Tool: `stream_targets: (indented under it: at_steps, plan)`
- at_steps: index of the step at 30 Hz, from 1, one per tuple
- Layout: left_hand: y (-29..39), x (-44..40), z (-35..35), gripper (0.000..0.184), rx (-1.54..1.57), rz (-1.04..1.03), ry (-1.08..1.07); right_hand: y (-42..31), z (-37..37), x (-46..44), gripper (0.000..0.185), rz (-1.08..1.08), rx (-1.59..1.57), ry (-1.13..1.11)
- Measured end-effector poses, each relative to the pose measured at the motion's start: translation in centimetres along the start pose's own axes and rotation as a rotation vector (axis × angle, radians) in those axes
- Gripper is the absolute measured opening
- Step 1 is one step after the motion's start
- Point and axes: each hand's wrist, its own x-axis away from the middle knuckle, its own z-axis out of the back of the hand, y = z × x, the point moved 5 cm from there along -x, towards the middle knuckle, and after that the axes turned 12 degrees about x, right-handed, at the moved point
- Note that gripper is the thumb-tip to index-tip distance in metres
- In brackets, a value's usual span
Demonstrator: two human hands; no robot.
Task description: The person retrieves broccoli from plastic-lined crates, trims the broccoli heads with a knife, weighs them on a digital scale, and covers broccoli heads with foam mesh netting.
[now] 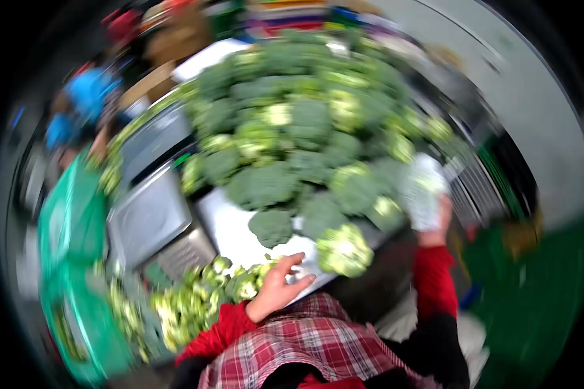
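Note:
My left hand (pixel 278 290) is low over the front of the metal table top (pixel 226 223), fingers apart and holding nothing. Just above and to its right lie a dark green broccoli head (pixel 271 228) and a pale broccoli head (pixel 344 251) with its stem side up. Out to the right, my right hand (pixel 444 217) grips a whitish, plastic-looking bundle (pixel 423 191); blur hides what it is exactly. A big heap of broccoli (pixel 295 129) fills the table in front of both hands, some heads crown up, others stem up.
Left of the heap stand a flat-topped weighing scale (pixel 150 217) and a second dark flat tray (pixel 156 144). Cut broccoli stalks and leaves (pixel 187 308) lie at front left, beside green crates (pixel 74 223). A person in blue (pixel 87 97) is at far left. Dark slatted crates (pixel 480 181) stand at right.

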Motion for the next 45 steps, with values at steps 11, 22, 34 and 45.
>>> stream_targets:
  at_steps: [11, 22, 34, 45]
  plan:
    - [-4.8, 6.5, 3.2, 0.055, -0.178, 0.280, 0.302, 9.7, 17.3, -27.5, 0.052, -0.162, 1.686, 0.170]
    - [-5.8, 26.2, 20.4, 0.034, -0.461, 0.202, 1.159, 6.0, -18.5, 4.2, 0.028, 0.496, 1.191, -0.160]
    - [-0.6, 47.0, 37.9, 0.029, -0.800, -0.202, 1.230, 47.0, -56.7, 45.3, 0.029, 0.823, 1.702, -1.597]
    - [1.0, 73.0, 58.8, 0.041, -1.051, 0.322, 1.673, 46.8, -58.2, 43.0, 0.029, -0.752, 1.164, -1.299]
